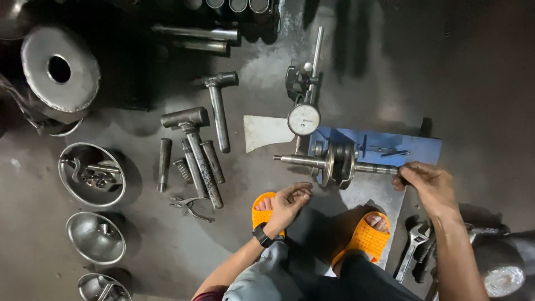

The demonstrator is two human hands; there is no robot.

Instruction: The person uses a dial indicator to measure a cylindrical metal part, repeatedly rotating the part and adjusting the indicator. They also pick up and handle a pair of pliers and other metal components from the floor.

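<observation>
A steel crankshaft [336,162] lies level across a blue stand [390,146] on the grey floor. My right hand [424,183] pinches the shaft's right end. A round dial gauge [304,119] on a black post stands just behind the crankshaft's left side. My left hand [288,202] hangs loosely curled and holds nothing, just below the left shaft end, above my foot in an orange sandal [263,209]. I wear a black watch on that wrist.
Two hammers [196,149] [219,106], steel pins and pliers [189,206] lie to the left. Metal bowls [92,174] [96,237] with small parts line the left edge, below a large steel disc [60,68]. An adjustable wrench [412,248] lies at the lower right.
</observation>
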